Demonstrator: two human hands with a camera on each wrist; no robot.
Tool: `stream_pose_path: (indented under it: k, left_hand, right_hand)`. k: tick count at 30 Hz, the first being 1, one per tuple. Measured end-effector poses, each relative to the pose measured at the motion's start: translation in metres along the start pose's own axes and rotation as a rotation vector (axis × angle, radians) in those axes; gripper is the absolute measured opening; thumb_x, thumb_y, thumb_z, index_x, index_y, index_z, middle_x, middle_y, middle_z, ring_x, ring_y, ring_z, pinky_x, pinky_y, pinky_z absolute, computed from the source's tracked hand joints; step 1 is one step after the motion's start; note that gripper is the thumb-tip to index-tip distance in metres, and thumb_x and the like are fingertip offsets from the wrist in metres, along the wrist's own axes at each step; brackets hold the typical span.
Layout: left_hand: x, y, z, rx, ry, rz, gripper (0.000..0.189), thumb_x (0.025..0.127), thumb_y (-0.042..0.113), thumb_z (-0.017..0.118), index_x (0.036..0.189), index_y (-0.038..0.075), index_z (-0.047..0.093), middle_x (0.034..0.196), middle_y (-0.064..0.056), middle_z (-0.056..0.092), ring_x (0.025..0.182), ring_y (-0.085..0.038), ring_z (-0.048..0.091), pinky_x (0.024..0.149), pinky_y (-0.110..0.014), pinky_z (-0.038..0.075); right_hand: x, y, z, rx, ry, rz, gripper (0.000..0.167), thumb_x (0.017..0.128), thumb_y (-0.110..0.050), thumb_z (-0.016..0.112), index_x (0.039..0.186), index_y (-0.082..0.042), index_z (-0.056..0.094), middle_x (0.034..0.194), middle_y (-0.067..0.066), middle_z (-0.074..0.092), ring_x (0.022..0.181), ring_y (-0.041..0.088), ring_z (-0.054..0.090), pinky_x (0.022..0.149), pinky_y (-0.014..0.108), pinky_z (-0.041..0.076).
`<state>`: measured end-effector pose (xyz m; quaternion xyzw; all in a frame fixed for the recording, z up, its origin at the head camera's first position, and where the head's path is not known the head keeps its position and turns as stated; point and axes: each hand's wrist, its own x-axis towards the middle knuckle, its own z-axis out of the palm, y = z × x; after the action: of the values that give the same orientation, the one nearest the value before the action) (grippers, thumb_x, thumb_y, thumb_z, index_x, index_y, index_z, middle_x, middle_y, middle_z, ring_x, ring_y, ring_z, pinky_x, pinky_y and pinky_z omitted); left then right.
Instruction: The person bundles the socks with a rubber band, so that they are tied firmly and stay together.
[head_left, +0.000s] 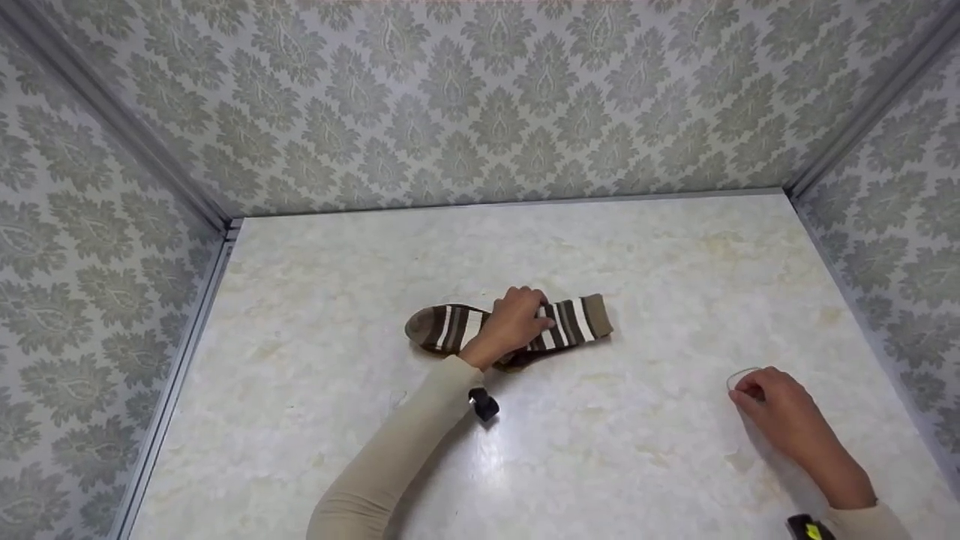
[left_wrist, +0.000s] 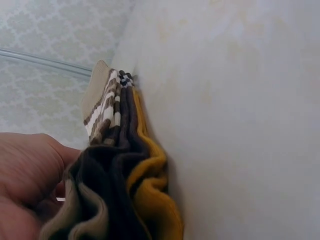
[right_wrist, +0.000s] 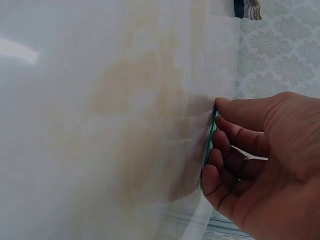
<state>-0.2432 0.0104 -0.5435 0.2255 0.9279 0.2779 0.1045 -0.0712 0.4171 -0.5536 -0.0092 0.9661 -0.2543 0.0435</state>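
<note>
A stack of striped socks [head_left: 576, 324] in brown, white and tan lies flat across the middle of the table. My left hand [head_left: 516, 321] grips the stack around its middle from above. In the left wrist view the layered socks [left_wrist: 152, 200] bunch up beside that hand [left_wrist: 30, 175], with mustard, dark and beige edges showing; most of its fingers are hidden. Off to the right, my right hand [head_left: 784, 412] pinches a thin greenish loop [head_left: 739, 375] between thumb and fingers. Seen from the right wrist, it is a narrow green line [right_wrist: 209, 142] along the fingertips.
The table [head_left: 337, 270] has a pale marbled, glossy top. Patterned walls [head_left: 450, 97] enclose it at the back and both sides, with a metal rail [head_left: 180, 412] along the left edge. A small black device [head_left: 484, 405] sits on the left wrist.
</note>
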Motion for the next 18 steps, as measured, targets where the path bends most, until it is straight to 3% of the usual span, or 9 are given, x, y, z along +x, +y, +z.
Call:
stream_pose_path:
  k: [7, 11, 14, 18]
  left_hand:
    - [0.002, 0.009, 0.001, 0.074, -0.025, -0.045, 0.023, 0.105, 0.026, 0.077, 0.111, 0.004, 0.075, 0.113, -0.012, 0.068, 0.115, -0.036, 0.059, 0.096, -0.054, 0.049]
    - [0.001, 0.010, 0.003, 0.046, -0.013, -0.042, 0.021, 0.104, 0.022, 0.077, 0.109, 0.005, 0.068, 0.104, -0.011, 0.067, 0.111, -0.036, 0.059, 0.097, -0.053, 0.047]
    - [0.000, 0.007, 0.004, 0.000, 0.006, -0.026, 0.025, 0.104, 0.021, 0.078, 0.117, 0.004, 0.066, 0.101, -0.011, 0.070, 0.113, -0.038, 0.062, 0.101, -0.056, 0.047]
    - [-0.001, 0.003, 0.001, -0.044, 0.018, -0.029, 0.026, 0.102, 0.022, 0.080, 0.116, 0.002, 0.070, 0.100, -0.011, 0.073, 0.110, -0.037, 0.065, 0.101, -0.055, 0.049]
  right_hand:
    - [-0.002, -0.005, 0.001, -0.039, 0.015, -0.035, 0.010, 0.108, -0.009, 0.067, 0.100, -0.004, 0.069, 0.095, 0.005, 0.063, 0.088, 0.021, 0.056, 0.073, 0.036, 0.049]
    - [-0.003, -0.008, 0.003, 0.096, 0.109, -0.039, 0.009, 0.109, -0.012, 0.067, 0.104, -0.006, 0.071, 0.097, 0.003, 0.071, 0.090, 0.009, 0.060, 0.073, 0.025, 0.049]
    - [-0.001, -0.014, 0.004, 0.391, 0.176, -0.038, 0.012, 0.109, -0.009, 0.070, 0.108, 0.002, 0.071, 0.096, 0.009, 0.076, 0.089, 0.005, 0.069, 0.076, 0.018, 0.054]
    - [0.005, -0.022, 0.009, 0.981, 0.165, -0.050, 0.027, 0.110, -0.001, 0.066, 0.121, 0.022, 0.058, 0.097, 0.016, 0.076, 0.093, 0.020, 0.077, 0.087, 0.029, 0.063]
